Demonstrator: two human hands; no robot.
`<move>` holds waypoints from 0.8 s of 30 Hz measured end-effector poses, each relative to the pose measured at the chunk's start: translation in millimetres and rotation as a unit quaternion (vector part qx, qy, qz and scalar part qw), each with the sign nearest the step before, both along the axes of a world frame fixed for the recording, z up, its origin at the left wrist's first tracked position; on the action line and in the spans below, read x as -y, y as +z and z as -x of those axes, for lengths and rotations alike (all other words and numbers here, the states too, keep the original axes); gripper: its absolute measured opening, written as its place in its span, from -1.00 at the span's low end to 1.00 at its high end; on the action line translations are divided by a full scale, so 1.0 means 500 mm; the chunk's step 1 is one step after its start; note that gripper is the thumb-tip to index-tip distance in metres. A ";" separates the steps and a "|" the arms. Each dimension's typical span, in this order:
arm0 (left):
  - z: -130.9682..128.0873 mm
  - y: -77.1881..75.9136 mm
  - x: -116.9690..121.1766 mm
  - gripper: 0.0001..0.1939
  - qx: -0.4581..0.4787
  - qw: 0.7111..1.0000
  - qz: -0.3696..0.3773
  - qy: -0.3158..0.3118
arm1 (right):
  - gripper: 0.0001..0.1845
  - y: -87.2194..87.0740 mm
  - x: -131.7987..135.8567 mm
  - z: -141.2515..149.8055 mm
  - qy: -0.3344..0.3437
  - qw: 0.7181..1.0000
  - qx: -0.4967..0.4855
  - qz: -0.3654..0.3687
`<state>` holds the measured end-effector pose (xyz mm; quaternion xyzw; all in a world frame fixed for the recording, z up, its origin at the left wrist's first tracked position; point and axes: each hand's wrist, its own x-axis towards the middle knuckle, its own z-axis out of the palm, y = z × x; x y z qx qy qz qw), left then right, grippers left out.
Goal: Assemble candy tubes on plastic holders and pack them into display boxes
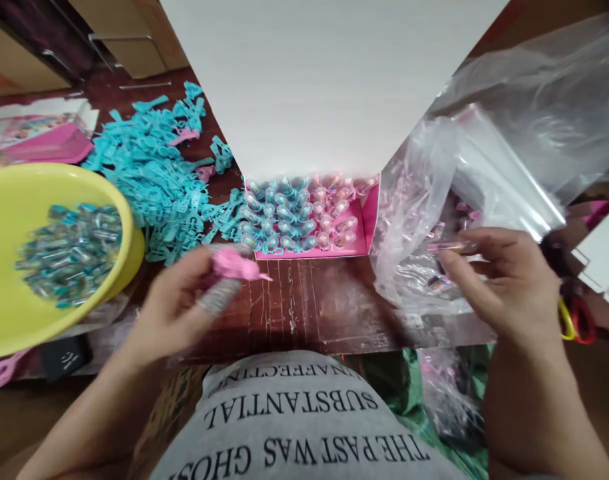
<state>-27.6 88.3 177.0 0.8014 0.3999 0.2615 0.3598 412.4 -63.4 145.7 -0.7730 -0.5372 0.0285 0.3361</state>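
Observation:
My left hand [184,293] is closed on a small pink plastic piece [237,265], just in front of the box; its thumb is wrapped in pale tape. Over a clear plastic bag, my right hand [504,277] pinches a slim clear tube with pink in it [451,247]. Between the hands stands a white box with a pink inside [317,253]. Rows of capped clear tubes stand in it, blue ones [284,227] on the left and pink ones [324,223] on the right. At the box's right end bare pink floor shows.
A heap of turquoise plastic pieces [154,180] lies left of the box. Nearer is a yellow basin [4,280] holding many blue-capped tubes [74,247]. Clear bags [414,200] spread on the right, with red-and-yellow handles [577,323] beyond. A black object [64,358] sits at the table's front edge.

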 end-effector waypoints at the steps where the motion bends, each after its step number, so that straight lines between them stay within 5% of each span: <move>1: -0.023 -0.006 0.024 -0.78 0.018 0.998 0.036 -0.056 | -0.62 0.014 0.001 0.033 0.045 0.997 -0.059 -0.019; 4: -0.108 -0.050 0.061 -0.79 0.029 0.974 0.120 -0.188 | -0.69 0.024 -0.020 0.127 0.234 0.958 -0.162 -0.025; 8: -0.186 -0.115 0.066 -0.70 0.060 0.951 0.199 -0.229 | -0.67 -0.003 -0.055 0.191 0.375 0.920 -0.111 -0.011; 15: -0.201 -0.132 0.070 -0.77 0.106 0.944 0.244 -0.194 | -0.74 -0.011 -0.050 0.182 0.410 0.911 0.031 -0.025; 24: -0.220 -0.127 0.080 -0.76 0.064 0.969 0.101 -0.216 | -0.73 -0.036 -0.014 0.189 0.380 0.923 0.004 -0.061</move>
